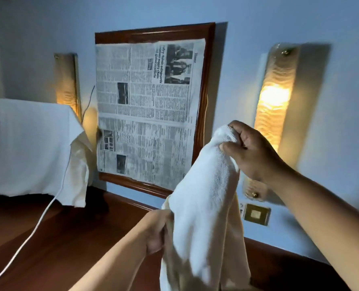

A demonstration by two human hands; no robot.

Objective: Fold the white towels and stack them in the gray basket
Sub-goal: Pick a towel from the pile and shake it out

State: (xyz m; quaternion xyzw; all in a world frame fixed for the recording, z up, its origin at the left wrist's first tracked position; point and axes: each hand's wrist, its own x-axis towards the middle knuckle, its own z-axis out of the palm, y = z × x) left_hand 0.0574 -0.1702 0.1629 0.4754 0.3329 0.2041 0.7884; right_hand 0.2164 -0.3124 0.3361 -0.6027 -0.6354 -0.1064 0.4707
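Note:
A white towel [206,198] hangs in the air in front of me, its lower end running out of the bottom of the view. My right hand [252,150] grips its top corner, raised high near the wall. My left hand [157,232] pinches the towel's left edge lower down. The gray basket is not in view.
A wooden frame covered with newspaper [147,110] hangs on the blue wall between two lit wall lamps [273,114]. At the left stands something draped in white cloth [27,148]. A white cable [27,238] runs across the dark wooden surface [69,238]. A brass switch plate [256,214] sits low on the wall.

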